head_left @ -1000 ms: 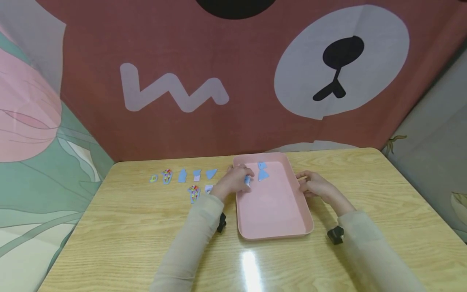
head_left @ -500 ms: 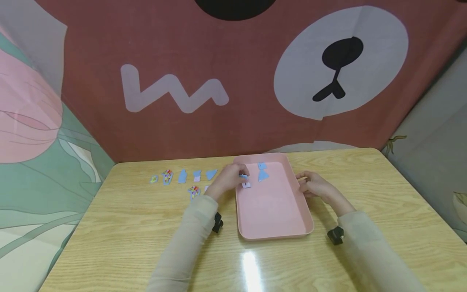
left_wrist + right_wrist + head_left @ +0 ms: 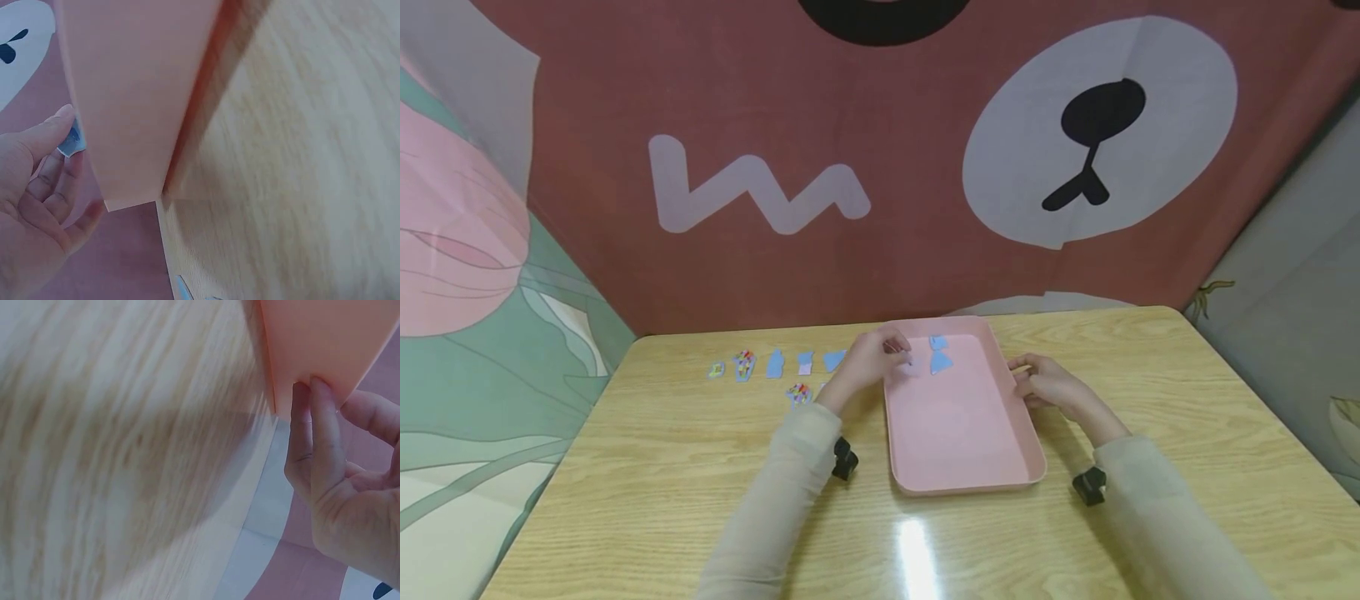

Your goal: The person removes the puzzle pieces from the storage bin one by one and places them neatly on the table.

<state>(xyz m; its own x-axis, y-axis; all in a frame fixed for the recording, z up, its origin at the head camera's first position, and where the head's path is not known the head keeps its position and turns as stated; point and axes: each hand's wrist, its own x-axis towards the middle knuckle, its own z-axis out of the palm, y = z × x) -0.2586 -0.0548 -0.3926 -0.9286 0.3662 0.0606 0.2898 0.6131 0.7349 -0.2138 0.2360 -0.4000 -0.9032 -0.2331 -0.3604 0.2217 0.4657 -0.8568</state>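
Over the left rim of a pink tray [image 3: 966,433], my left hand [image 3: 868,362] pinches a small light-blue flat piece [image 3: 74,139] between thumb and fingers. What is printed on it is too small to tell. My right hand [image 3: 1051,386] holds the tray's right wall. In the right wrist view, two fingers [image 3: 322,437] press the outside of that wall, and another digit reaches over the rim. Inside the tray lie a blue triangular piece [image 3: 940,361] and a smaller blue piece [image 3: 938,342] above it.
Left of the tray, several flat pieces lie on the wooden table [image 3: 647,467]: a blue one [image 3: 775,364], a blue-and-pink one [image 3: 805,362], multicoloured ones [image 3: 744,365] and a small yellowish one [image 3: 716,369]. A printed cloth [image 3: 775,275] hangs behind the table.
The left hand has lifted the small piece from the tray's upper left and drawn slightly back leftward with it. The right hand and tray have stayed in place.
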